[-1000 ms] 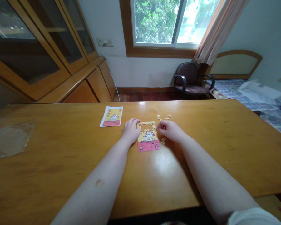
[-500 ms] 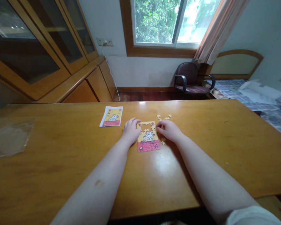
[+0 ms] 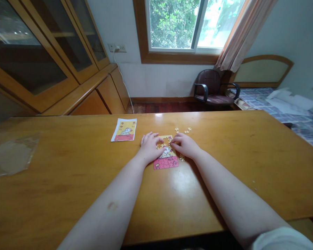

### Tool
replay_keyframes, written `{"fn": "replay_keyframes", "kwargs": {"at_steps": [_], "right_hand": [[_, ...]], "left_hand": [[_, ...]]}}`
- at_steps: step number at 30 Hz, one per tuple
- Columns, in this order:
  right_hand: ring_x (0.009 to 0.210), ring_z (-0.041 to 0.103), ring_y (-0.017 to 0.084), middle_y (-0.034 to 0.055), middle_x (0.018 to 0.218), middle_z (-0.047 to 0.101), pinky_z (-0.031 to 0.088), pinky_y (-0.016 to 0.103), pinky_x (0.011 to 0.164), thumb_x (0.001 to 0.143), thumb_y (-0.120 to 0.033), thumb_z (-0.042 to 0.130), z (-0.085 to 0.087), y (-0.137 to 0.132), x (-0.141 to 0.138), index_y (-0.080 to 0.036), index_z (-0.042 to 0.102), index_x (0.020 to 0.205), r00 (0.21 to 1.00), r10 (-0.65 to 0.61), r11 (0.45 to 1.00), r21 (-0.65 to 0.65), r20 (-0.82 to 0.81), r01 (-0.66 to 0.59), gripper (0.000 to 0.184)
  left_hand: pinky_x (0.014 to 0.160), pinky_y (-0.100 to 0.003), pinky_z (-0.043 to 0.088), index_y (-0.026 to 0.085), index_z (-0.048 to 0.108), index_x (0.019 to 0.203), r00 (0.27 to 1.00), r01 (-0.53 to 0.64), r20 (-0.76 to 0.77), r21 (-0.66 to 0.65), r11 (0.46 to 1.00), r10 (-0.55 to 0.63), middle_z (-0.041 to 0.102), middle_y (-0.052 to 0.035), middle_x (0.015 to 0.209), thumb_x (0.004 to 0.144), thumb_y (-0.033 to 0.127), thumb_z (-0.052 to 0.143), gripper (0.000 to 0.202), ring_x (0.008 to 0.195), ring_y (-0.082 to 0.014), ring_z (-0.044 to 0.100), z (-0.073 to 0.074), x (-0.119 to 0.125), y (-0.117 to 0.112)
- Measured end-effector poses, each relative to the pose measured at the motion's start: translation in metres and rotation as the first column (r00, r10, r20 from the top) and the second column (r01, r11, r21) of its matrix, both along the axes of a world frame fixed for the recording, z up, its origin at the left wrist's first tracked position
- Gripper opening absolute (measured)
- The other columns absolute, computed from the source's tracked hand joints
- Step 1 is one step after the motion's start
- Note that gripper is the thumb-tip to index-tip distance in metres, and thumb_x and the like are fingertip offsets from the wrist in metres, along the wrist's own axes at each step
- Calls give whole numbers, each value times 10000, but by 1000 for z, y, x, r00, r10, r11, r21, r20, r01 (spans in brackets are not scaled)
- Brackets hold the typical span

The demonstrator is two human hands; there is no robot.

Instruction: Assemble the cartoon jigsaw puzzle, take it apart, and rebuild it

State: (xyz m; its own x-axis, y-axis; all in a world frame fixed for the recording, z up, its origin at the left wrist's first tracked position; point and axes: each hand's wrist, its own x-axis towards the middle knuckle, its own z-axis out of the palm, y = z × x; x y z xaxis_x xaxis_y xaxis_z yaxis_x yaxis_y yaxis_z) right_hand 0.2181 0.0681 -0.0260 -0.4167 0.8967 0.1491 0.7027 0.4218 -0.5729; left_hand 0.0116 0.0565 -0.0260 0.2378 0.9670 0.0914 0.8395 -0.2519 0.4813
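Observation:
A small jigsaw puzzle (image 3: 167,163), pink below and yellow above with a white cartoon animal, lies on the wooden table (image 3: 214,194). Its upper part has a gap where the table shows through. My left hand (image 3: 150,147) rests over the puzzle's left side, fingers spread and thumb on the animal picture, covering part of it. At the right edge of the gap, my right hand (image 3: 185,145) has its thumb and fingertips pinched together; what they hold is too small to make out. Loose puzzle pieces (image 3: 187,130) lie beyond the right hand, and more pieces (image 3: 182,158) sit beside its wrist.
A printed reference picture (image 3: 125,130) lies left of the puzzle. A clear plastic bag (image 3: 13,156) is at the table's far left. Beyond the table stand a glass-door cabinet (image 3: 88,83), an armchair (image 3: 211,86) and a bed (image 3: 284,114).
My left hand has slid right, onto the puzzle, with its thumb now over the animal picture. My right hand has shifted slightly left, its fingertips over the puzzle's edge by the gap.

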Motion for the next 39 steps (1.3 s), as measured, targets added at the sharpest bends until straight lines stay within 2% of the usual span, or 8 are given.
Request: {"fn": "replay_keyframes", "kwargs": {"at_steps": [8, 17, 29, 39], "right_hand": [[888, 599, 161, 43, 953, 633, 445, 264, 829, 849, -272, 580, 6, 0, 0, -204, 712, 876, 993, -105, 994, 24, 56, 103, 151], [843, 607, 145, 33, 958, 626, 450, 255, 796, 815, -258, 636, -1, 0, -5, -218, 718, 885, 997, -50, 999, 15, 53, 50, 115], [773, 585, 128, 30, 933, 616, 438, 247, 725, 830, -269, 639, -1, -2, -10, -213, 712, 873, 999, -23, 999, 36, 44, 22, 101], [821, 600, 150, 38, 940, 625, 448, 266, 766, 830, -226, 606, 1, -3, -11, -208, 717, 883, 999, -29, 997, 68, 16, 28, 124]], "left_hand": [[1151, -553, 163, 304, 699, 950, 1000, 5, -14, -27, 1000, -5, 543, -31, 1343, 723, 417, 658, 257, 1354, -313, 334, 4, 1, 0], [1150, -545, 173, 299, 705, 962, 1000, 14, -15, -19, 1000, -14, 552, -33, 1331, 726, 428, 653, 274, 1352, -309, 334, 2, 1, 0], [1142, -551, 185, 297, 704, 962, 1000, 21, -12, -11, 1000, -21, 563, -34, 1321, 725, 434, 648, 279, 1344, -313, 345, 1, 1, 0], [1139, -557, 187, 293, 706, 956, 1000, 24, -5, -4, 1000, -24, 570, -41, 1312, 733, 425, 643, 267, 1338, -313, 354, 2, 1, 0]]}}
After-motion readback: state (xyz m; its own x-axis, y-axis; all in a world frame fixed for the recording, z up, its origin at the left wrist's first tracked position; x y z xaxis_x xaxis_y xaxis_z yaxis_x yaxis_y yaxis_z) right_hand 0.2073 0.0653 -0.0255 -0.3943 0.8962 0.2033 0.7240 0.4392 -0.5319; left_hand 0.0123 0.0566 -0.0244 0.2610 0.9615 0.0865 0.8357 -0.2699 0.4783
